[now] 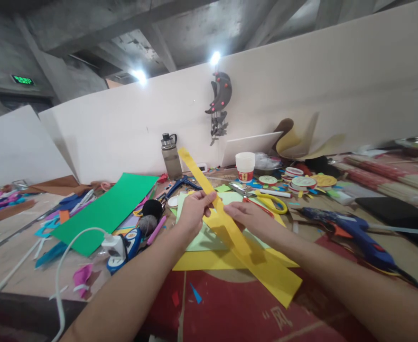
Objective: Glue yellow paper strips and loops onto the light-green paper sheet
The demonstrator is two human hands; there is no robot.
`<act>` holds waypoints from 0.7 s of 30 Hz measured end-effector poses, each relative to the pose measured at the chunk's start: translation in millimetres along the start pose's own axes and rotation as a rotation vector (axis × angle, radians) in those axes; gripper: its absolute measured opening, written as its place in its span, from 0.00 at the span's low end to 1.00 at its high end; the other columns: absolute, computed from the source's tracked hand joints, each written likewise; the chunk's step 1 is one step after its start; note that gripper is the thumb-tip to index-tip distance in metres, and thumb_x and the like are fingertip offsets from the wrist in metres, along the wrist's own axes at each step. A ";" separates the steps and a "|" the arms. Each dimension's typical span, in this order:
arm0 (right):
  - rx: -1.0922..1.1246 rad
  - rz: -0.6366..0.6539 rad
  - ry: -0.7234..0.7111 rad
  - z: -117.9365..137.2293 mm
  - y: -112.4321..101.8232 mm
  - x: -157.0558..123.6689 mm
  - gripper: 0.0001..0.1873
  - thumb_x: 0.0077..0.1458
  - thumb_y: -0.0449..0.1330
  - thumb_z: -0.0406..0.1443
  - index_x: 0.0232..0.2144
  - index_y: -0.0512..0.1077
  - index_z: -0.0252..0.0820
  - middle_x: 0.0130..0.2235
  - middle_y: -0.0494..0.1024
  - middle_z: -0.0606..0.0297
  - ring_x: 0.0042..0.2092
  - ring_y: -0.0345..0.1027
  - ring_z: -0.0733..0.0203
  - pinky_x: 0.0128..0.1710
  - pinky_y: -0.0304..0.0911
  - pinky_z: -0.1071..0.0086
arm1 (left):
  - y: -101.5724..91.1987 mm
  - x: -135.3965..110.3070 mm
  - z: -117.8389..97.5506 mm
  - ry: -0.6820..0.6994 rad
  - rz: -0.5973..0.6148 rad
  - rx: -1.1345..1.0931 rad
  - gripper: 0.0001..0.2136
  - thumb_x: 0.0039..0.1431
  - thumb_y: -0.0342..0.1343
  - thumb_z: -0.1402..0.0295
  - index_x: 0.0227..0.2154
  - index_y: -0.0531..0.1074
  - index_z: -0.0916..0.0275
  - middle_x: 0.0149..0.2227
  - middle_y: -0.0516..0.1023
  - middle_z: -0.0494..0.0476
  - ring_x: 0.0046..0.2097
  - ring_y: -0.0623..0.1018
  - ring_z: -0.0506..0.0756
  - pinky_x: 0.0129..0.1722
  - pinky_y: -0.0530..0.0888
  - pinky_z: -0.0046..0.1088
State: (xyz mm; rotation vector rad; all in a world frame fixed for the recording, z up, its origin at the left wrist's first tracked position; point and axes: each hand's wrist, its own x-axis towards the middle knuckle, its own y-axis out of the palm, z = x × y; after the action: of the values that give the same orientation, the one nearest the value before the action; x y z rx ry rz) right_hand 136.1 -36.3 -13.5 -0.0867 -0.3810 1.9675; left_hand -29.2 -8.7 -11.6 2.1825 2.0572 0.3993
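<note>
Strip: yellow, centre of the frame, long axis slanting from upper left down to lower right, between the two hands and touching both.
Left hand: at the strip's left edge, the higher of the two; thumb and fingers closed in a pinch on it.
Right hand: slightly lower, at its right edge; fingers curled close, touching it, though whether they grip cannot be told.
Under the strip: green sheet and yellow sheet, lower centre.
</note>
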 end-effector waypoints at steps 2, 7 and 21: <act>-0.098 -0.045 0.010 -3.3 3.6 1.3 0.19 0.53 0.54 0.48 0.20 0.62 0.41 0.18 0.58 0.74 0.20 0.52 0.69 0.20 0.46 0.74 | 2.8 -2.5 2.4 -0.033 0.039 -0.015 0.15 0.40 0.68 0.61 0.23 0.74 0.68 0.23 0.75 0.55 0.19 0.66 0.43 0.15 0.57 0.19; -0.227 -0.055 0.049 0.1 10.1 -2.9 0.17 0.52 0.53 0.44 0.18 0.60 0.42 0.17 0.55 0.74 0.20 0.48 0.69 0.18 0.42 0.74 | -8.4 8.0 -3.9 -0.002 -0.053 -0.103 0.15 0.39 0.68 0.61 0.27 0.75 0.68 0.26 0.77 0.56 0.22 0.69 0.44 0.17 0.59 0.18; -0.178 0.055 0.123 -1.8 13.8 -6.1 0.15 0.53 0.52 0.43 0.19 0.60 0.42 0.18 0.61 0.72 0.19 0.54 0.69 0.17 0.48 0.75 | -36.2 29.8 -16.8 0.064 -0.238 -0.237 0.11 0.47 0.64 0.64 0.28 0.73 0.68 0.24 0.76 0.55 0.23 0.72 0.45 0.16 0.60 0.16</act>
State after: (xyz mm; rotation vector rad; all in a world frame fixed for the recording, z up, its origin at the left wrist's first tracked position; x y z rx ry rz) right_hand 127.0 -46.5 -20.0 -0.3336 -0.4764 1.9679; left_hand -67.2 21.9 -1.7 1.7902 2.1435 0.6540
